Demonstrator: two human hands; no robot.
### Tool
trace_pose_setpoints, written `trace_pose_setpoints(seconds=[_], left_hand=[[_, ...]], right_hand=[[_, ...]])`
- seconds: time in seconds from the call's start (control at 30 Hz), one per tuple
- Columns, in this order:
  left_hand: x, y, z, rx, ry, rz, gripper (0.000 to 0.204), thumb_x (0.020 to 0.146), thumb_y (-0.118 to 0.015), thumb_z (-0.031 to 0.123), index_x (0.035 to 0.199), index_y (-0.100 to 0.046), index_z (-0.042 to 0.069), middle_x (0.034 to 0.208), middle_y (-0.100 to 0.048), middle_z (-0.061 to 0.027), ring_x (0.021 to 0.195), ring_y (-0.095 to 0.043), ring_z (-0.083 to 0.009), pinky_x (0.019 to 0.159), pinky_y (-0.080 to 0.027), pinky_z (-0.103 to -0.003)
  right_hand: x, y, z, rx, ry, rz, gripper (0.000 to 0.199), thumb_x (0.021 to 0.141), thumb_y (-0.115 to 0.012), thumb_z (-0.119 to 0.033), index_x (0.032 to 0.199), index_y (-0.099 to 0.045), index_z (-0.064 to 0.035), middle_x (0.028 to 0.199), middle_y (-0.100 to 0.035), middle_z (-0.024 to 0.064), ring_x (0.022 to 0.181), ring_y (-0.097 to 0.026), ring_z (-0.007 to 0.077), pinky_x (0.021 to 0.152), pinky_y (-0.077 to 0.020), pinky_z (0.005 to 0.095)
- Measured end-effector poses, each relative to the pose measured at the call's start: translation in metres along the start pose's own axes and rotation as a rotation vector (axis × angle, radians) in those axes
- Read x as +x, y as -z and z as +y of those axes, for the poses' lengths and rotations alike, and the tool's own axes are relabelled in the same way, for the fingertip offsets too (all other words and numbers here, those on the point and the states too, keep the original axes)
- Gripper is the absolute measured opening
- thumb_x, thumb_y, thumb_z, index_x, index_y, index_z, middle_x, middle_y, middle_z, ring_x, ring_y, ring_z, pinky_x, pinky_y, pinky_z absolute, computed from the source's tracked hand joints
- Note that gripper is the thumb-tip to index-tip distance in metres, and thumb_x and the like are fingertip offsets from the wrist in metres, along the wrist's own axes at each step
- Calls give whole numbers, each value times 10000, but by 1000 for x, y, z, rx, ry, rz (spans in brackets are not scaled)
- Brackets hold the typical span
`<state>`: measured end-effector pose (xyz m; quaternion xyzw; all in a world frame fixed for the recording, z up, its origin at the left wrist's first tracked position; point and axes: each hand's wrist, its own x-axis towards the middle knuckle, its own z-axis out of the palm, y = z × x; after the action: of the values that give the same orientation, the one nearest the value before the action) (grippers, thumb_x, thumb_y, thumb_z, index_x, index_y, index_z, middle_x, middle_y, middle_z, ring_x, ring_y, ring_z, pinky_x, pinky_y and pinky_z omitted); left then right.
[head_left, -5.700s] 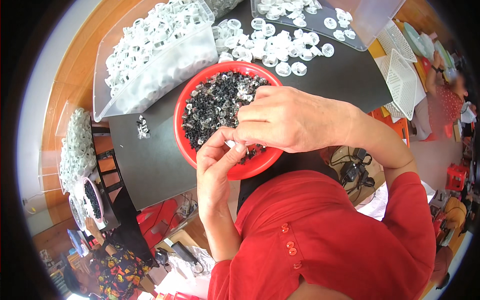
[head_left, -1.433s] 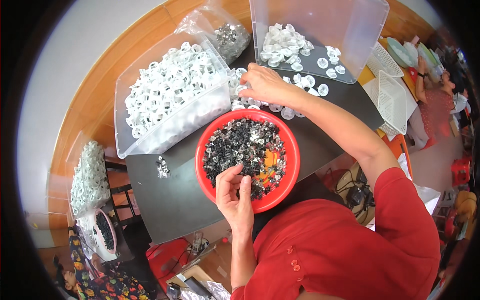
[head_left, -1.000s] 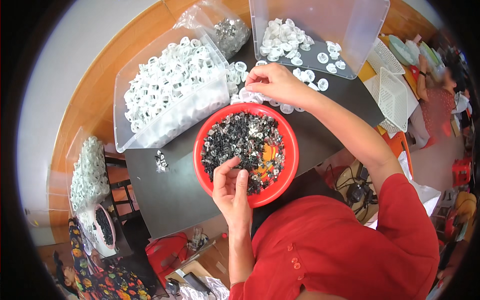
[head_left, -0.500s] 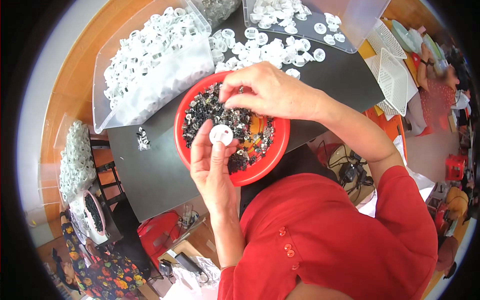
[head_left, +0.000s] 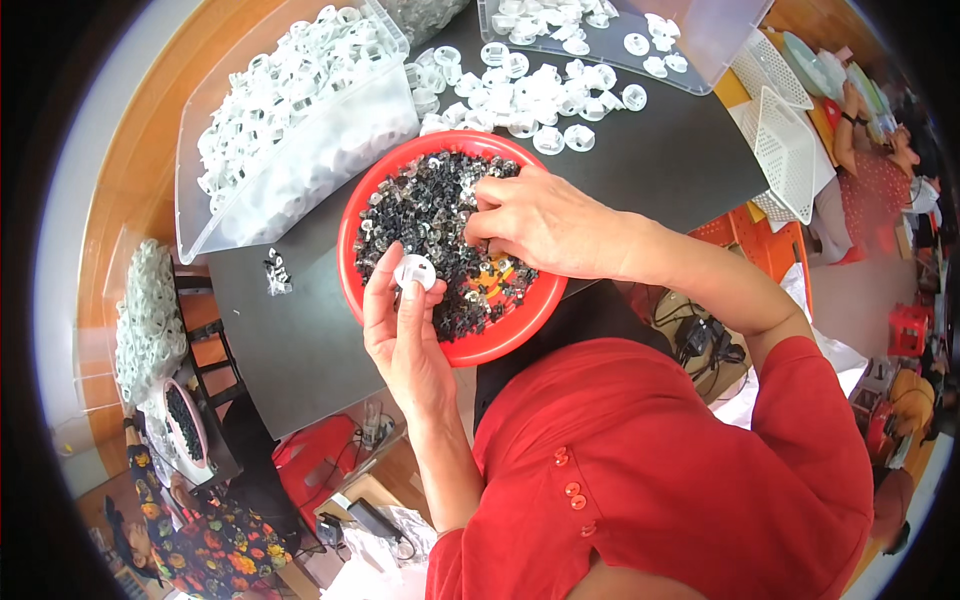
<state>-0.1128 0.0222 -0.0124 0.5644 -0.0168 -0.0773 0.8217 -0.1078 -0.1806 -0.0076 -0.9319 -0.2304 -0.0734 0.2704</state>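
My left hand (head_left: 405,345) pinches a round white plastic cap (head_left: 415,271) between thumb and fingers, its flat face turned up with a small dark slot in it. Below the cap lies a red basin (head_left: 482,353), filled with a heap of small black and clear plastic pieces (head_left: 418,205). My right hand (head_left: 555,225) reaches into the basin from the right, its fingers curled together down at the pieces. What those fingertips grip, if anything, is hidden.
Left of the basin, a clear bin (head_left: 300,175) brims with white caps. Loose white caps (head_left: 540,95) lie beyond the basin on the dark table (head_left: 690,150). Another clear bin (head_left: 740,40) stands at the far right, near white baskets (head_left: 783,155). Other people sit on both sides.
My right hand has come down from above the basin's far part into the pieces, its fingers closing in. The left hand still holds the white cap. The whole view has shifted slightly.
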Motion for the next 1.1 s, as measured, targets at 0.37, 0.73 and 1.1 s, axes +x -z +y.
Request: trace_pose_setpoints(seconds=[0.37,0.73,1.1], left_hand=[[0,3,-3,-14,-21,-12,306,952,-572,112,1230,-537,-12,1184,-589,-120,999,-591,-149,873,-507,-297],[-3,-7,-12,535,-234,-66,158,943,-606,101,1067,-614,3,895,-653,-32,794,-586,-80,751,-485,-227],[-4,-17,-4,736,-474,-45,134,915,-619,42,1035,-656,-6,954,-606,-29,803,-562,-77,738,-471,-220]], right_hand=[[1,-11,5,-30,21,73,71,805,-661,-82,853,-611,-68,870,-559,62,813,-578,252,718,-431,375],[5,21,-23,746,-340,-94,135,884,-666,-152,895,-633,-22,716,-572,-26,629,-487,32,560,-408,229],[2,14,-11,1095,-417,-163,176,922,-630,-176,914,-647,-1,787,-600,-31,708,-514,31,631,-435,216]])
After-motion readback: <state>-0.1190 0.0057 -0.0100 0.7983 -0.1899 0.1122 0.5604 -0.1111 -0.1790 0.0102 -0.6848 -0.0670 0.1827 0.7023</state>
